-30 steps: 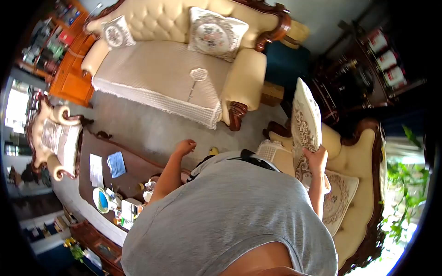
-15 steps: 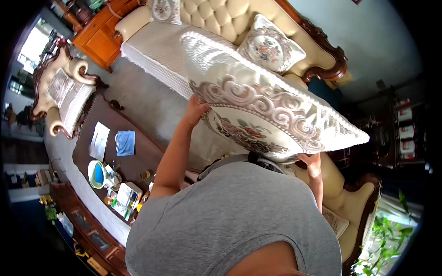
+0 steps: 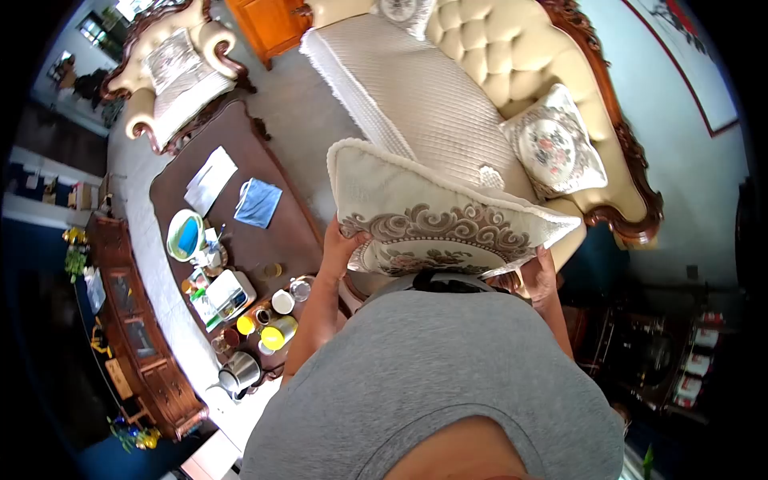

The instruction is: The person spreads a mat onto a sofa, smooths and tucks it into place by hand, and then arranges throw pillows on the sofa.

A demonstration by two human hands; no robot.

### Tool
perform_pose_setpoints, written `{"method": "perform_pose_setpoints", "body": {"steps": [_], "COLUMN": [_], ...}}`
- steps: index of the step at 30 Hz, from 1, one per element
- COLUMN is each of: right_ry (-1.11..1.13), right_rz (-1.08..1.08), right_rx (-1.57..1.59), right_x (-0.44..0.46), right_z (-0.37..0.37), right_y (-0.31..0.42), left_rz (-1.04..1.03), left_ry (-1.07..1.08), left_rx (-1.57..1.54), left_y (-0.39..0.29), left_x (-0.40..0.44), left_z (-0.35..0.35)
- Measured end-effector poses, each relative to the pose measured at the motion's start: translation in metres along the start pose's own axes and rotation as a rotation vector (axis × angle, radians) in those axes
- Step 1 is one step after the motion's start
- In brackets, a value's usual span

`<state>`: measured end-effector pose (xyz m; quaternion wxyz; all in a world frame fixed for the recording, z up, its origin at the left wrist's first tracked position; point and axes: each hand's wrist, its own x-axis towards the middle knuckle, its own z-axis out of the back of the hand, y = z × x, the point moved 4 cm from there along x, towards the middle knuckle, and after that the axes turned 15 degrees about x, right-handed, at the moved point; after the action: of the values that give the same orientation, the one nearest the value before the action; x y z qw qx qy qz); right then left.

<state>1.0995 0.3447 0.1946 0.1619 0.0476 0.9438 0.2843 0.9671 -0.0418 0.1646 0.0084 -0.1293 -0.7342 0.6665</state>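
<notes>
A large cream cushion [image 3: 436,212] with brown scrollwork and a floral centre is held tilted in front of my waist. My left hand [image 3: 342,246] grips its left edge, thumb on the patterned face. At its lower right corner, my right hand [image 3: 538,276] is closed on the edge, with some fingers hidden beneath. Beyond the cushion is the cream sofa [image 3: 416,88] with a quilted cover, where a similar cushion [image 3: 554,144] leans on the tufted backrest. A lacy white item [image 3: 490,177] lies on the sofa seat, partly behind the held cushion.
On my left, a brown table [image 3: 264,172] bears a blue cloth [image 3: 258,202], papers [image 3: 211,181], a green-rimmed basin [image 3: 186,235], jars and a metal pot [image 3: 239,372]. An armchair [image 3: 178,72] stands past it. Dark shelving [image 3: 648,352] is at the right.
My left hand has come over and taken hold of the cushion, which was in my right hand alone. The cushion has swung in front of me and lowered, and the view has turned right.
</notes>
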Motion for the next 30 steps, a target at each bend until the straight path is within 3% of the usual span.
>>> {"method": "perform_pose_setpoints", "body": {"steps": [6,12,16,23,30], "right_ry": [0.033,0.106,0.071,-0.036,-0.039], "right_rz": [-0.021,-0.003,0.015,0.029,0.112], "right_rx": [-0.045,0.014,0.048,0.06,0.034], "right_x": [0.133,0.25,0.318,0.413,0.494], "right_z": [0.014,-0.025,-0.042,-0.073,-0.079], "right_y": [-0.02,-0.012,0.002,-0.007,-0.035], "left_rz": [-0.091,-0.196,-0.265,-0.211,-0.084], "left_ry": [-0.138,-0.213,-0.107,-0.229,-0.118], "left_rx": [0.18,0.112,0.083,0.025,0.04], "left_y": [-0.02,-0.042,-0.076,-0.073,-0.078], "left_x": [0.054,0.165,0.24,0.335,0.467], "left_z": [0.042,0.04,0.036,0.063,0.105]}}
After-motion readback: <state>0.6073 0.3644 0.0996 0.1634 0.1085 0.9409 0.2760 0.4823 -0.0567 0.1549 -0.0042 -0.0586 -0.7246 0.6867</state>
